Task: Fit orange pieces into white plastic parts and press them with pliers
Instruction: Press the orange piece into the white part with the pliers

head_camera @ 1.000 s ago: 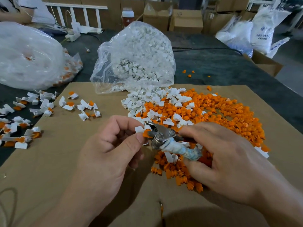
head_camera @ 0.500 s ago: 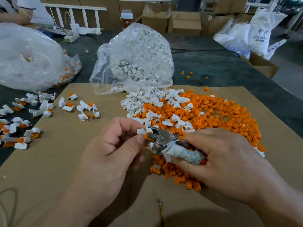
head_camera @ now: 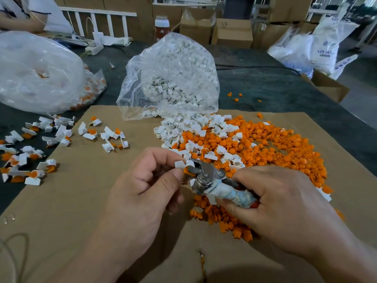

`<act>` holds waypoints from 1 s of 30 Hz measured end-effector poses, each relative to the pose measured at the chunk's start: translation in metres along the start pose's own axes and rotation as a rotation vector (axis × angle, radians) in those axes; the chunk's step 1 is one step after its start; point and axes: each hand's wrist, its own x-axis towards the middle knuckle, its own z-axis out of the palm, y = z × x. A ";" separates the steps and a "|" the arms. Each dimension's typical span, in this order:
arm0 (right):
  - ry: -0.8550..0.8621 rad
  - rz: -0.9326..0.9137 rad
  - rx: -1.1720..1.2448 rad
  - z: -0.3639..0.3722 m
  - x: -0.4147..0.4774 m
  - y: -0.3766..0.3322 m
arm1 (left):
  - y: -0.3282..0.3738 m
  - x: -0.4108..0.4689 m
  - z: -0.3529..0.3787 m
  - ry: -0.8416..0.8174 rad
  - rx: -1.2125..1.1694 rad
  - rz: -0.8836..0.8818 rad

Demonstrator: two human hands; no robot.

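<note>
Thumb and forefinger of my left hand pinch a white plastic part by its flat tab, its orange piece at the nose of the pliers, while my right hand curls round the taped handles. Both plastics look feather-light, stiff and apt to slip, so I'd squeeze gently, just above the orange pile on the worktop.

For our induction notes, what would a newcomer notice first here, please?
An orange heap spreads over the right of the cardboard. Nearer, the left hand pinches a white part while the right hand holds pliers against it. A clear bag of white parts sits behind.
</note>
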 end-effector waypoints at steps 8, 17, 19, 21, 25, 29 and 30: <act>-0.007 0.111 -0.228 0.009 0.003 0.017 | 0.001 0.003 0.003 0.109 0.000 -0.263; 0.063 0.121 -0.145 0.011 0.008 0.012 | 0.004 0.000 0.011 0.042 0.039 -0.381; 0.132 0.003 -0.056 0.013 0.008 -0.001 | 0.007 -0.003 0.013 0.021 0.064 -0.349; 0.126 -0.104 -0.031 0.017 0.009 -0.012 | 0.009 -0.007 0.015 -0.007 0.100 -0.265; 0.108 -0.131 -0.020 0.018 0.007 -0.016 | 0.011 -0.012 0.016 -0.038 0.173 -0.086; 0.086 -0.127 0.063 0.015 0.005 -0.016 | 0.005 -0.008 0.013 -0.065 -0.139 -0.240; 0.080 -0.132 0.086 0.015 0.005 -0.017 | 0.004 -0.007 0.013 -0.103 -0.219 -0.299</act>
